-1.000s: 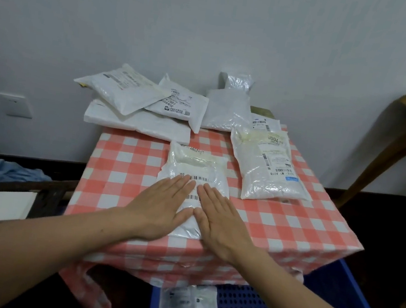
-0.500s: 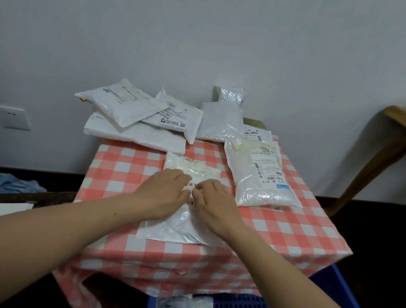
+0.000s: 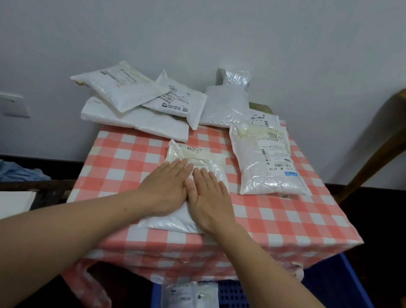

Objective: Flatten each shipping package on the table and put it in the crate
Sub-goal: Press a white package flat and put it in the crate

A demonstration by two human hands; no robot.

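A pale wall [image 3: 213, 26] fills the upper half of the frame. Below it, in the middle, stands the table [image 3: 123, 159], covered with a red-and-white checked cloth that hangs over its near edge. At the lower right, partly under that edge, sits the blue crate [image 3: 347, 302]; flat packages in the crate [image 3: 190, 304] lie on its bottom, labels up. A slanted wooden leg [image 3: 389, 142] crosses the right edge of the frame.

Along the back of the table, at the upper left of the cloth, lies a pile of three white mailers [image 3: 136, 120] overlapping each other. To the right of them a silvery bag [image 3: 226, 105] leans towards the wall. In front of that bag, right of centre, a long white package with a printed label [image 3: 269, 167] lies flat.

The package being flattened [image 3: 196, 157] lies at the centre of the frame, its near end close to the table's front edge and its far end showing cream-coloured tape. Both forearms reach in from the bottom corners. The left hand [image 3: 166, 187] and the right hand [image 3: 210, 198] lie palm down on it, side by side, thumbs touching — fingers straight and held together, curled round nothing.

At the far left of the frame a bluish cloth [image 3: 1, 171] is bunched up, and above it a white wall socket [image 3: 12, 104] sits on the wall.
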